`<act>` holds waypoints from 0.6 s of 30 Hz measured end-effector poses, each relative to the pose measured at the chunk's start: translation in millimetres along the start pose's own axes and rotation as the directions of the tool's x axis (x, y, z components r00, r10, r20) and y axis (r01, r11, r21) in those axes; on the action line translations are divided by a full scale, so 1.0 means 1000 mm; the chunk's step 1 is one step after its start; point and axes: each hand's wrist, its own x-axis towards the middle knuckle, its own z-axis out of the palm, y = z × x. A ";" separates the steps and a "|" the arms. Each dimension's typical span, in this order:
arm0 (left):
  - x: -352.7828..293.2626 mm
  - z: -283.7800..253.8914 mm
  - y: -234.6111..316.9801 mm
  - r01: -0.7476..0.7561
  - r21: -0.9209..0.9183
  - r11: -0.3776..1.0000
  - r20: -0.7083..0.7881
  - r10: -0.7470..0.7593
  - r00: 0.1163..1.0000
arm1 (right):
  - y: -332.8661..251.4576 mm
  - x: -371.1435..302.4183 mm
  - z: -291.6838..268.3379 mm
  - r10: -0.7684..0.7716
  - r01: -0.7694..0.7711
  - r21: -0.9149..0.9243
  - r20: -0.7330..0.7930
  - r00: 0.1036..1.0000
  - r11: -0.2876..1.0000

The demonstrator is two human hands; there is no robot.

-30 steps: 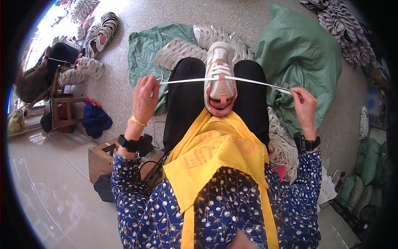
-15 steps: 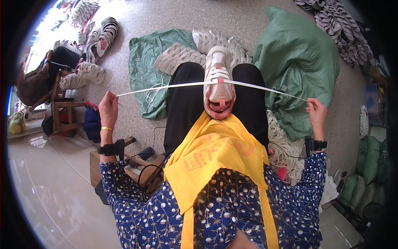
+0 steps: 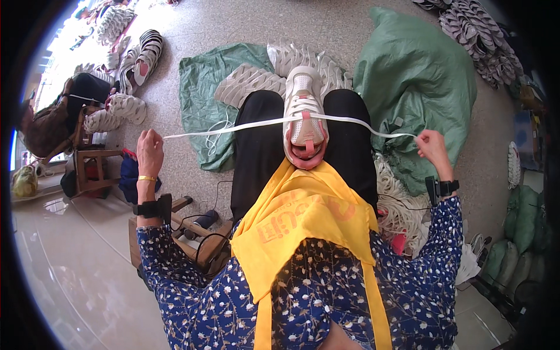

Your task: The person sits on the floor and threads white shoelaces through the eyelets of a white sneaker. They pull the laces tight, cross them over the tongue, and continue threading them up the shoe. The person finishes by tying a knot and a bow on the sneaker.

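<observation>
A white and pink sneaker upper (image 3: 304, 125) lies between my knees, its pink-lined heel opening toward me and its toe pointing away. One long white shoelace (image 3: 256, 123) crosses its tongue, passing at the pink loop there, and its two ends stretch out sideways. My left hand (image 3: 150, 150) pinches the lace's left end, out beyond my left knee. My right hand (image 3: 433, 147) pinches the other end on the right side. On the right the lace sags in a soft curve. The yellow apron (image 3: 300, 213) lies over my lap, touching the heel.
Stacked white uppers (image 3: 251, 83) lie on a flat green sack (image 3: 198, 105) past my knees. A big green sack (image 3: 417, 87) bulges at right, above a heap of white laces (image 3: 399, 204). Wooden stools (image 3: 93, 169) stand at left. More grey uppers (image 3: 481, 41) are piled far right.
The lace has gone from nearly taut to slack, mostly on the right. My right hand has come slightly inward. My left hand has shifted a little to the left.
</observation>
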 end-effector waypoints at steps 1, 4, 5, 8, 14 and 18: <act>0.007 0.001 0.003 0.002 -0.028 1.000 0.007 -0.002 1.000 | -0.010 0.006 0.004 0.011 -0.012 0.010 0.082 0.997 1.000; 0.049 -0.005 0.021 -0.061 -0.155 0.986 0.035 0.068 0.997 | -0.044 0.034 0.002 -0.072 0.040 0.106 0.320 0.945 0.994; 0.067 -0.010 0.032 -0.093 -0.209 0.974 0.041 0.104 0.994 | -0.057 0.045 -0.003 -0.121 0.066 0.150 0.389 0.913 0.986; 0.126 -0.054 0.090 -0.085 -0.285 0.955 -0.125 0.051 0.991 | -0.111 0.058 -0.033 -0.338 0.173 0.533 0.229 0.913 0.828; 0.113 -0.031 0.116 -0.111 -0.249 0.962 -0.138 0.079 0.987 | -0.157 0.025 -0.008 -0.225 0.152 0.906 -0.066 0.972 0.395; 0.040 0.016 0.178 0.234 -0.632 0.739 0.568 0.237 0.788 | -0.161 -0.012 0.051 -0.296 -0.023 0.801 0.248 0.922 0.599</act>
